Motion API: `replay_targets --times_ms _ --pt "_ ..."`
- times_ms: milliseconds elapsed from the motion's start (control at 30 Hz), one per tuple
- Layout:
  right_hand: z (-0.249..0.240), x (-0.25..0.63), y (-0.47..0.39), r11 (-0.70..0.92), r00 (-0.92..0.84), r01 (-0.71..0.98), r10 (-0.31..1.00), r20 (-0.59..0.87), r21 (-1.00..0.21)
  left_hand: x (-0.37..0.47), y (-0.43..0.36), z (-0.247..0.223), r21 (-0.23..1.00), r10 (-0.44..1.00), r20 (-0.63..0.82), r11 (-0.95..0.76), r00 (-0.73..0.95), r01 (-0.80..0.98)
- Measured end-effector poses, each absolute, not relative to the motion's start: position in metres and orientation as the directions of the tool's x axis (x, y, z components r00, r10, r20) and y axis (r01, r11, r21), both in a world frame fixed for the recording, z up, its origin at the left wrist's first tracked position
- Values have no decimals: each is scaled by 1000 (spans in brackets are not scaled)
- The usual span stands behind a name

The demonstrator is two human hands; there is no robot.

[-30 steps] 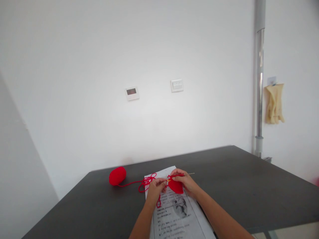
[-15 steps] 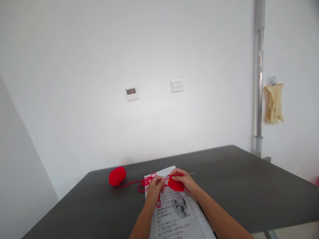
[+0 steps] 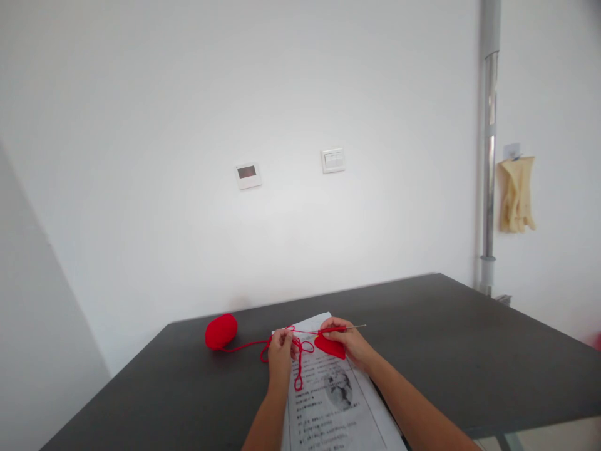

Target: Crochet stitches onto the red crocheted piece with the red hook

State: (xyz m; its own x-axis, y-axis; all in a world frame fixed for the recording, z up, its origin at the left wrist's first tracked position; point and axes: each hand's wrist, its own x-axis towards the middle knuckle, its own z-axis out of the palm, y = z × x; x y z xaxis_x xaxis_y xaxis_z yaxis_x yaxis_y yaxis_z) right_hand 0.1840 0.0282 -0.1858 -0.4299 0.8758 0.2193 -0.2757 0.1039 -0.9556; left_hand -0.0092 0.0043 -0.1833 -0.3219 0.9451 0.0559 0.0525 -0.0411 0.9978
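Note:
My right hand [image 3: 346, 338] is closed on a thin crochet hook [image 3: 355, 326] with red yarn around it, and a small red crocheted piece [image 3: 330, 346] hangs below the fingers. Left of it, my left hand [image 3: 282, 348] pinches red yarn, and a strand runs taut from there to the piece. Loose loops of red yarn [image 3: 299, 376] lie under and beside my left hand on a printed sheet [image 3: 323, 419]. A trailing strand joins them to a red yarn ball [image 3: 221, 332] at the left.
The dark table [image 3: 436, 351] stands against a white wall. On the wall are a thermostat panel [image 3: 248, 175] and a switch [image 3: 333, 160]. At the right, a metal pipe [image 3: 489, 156] runs upright and yellow gloves [image 3: 517, 194] hang from a hook.
My left hand has moved left, away from the crocheted piece, and the strand between them has stretched out. My right hand has barely moved; the piece has tilted slightly.

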Motion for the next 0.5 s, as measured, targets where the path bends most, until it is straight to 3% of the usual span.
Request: replay_targets --times_ms 300,500 --pt "-188 180 27 131 -481 -236 845 233 -963 -11 1 -180 996 914 79 -54 -399 72" --pt "-190 182 30 189 -415 -230 868 272 -955 -8 1 -176 996 912 72 -45 -404 76"
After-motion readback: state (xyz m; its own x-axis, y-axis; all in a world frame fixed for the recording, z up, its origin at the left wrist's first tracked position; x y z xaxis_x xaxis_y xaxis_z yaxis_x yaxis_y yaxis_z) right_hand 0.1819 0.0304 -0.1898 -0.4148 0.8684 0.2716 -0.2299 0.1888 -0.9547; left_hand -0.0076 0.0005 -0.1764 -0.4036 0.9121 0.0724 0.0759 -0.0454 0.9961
